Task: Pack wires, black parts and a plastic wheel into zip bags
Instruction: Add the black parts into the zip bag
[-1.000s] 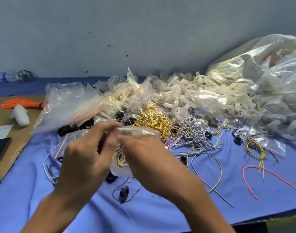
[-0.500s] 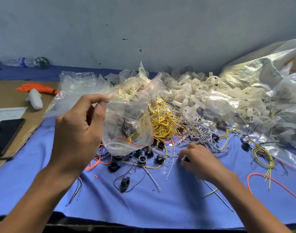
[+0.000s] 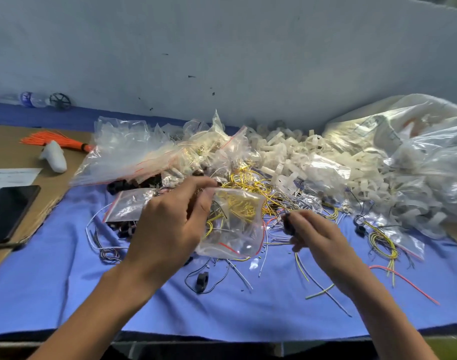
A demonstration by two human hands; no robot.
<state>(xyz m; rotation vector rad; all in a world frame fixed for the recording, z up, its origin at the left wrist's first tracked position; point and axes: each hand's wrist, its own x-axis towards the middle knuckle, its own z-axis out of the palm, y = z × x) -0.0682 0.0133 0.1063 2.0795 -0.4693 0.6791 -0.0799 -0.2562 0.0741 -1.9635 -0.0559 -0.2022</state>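
Observation:
My left hand (image 3: 170,224) pinches the top edge of a clear zip bag (image 3: 235,227) with a red seal line, held just above the blue cloth; yellow and dark wires show inside it. My right hand (image 3: 315,235) is beside the bag's right side, fingers closed on a small black part (image 3: 288,224). A tangle of yellow wires (image 3: 250,178) and grey wires (image 3: 300,201) lies behind the bag. Another black part (image 3: 202,281) with a thin lead rests on the cloth in front. White plastic wheels (image 3: 295,162) are heaped at the back.
Empty zip bags (image 3: 128,157) are piled at back left, and a big plastic sack (image 3: 417,152) stands at the right. A phone (image 3: 9,211), a paper and an orange wire bundle (image 3: 55,140) lie on the cardboard at the left. Loose wires (image 3: 380,240) spread to the right.
My left hand has lowered the bag toward the cloth. My right hand has lifted off the cloth with a black part and moved up beside the bag.

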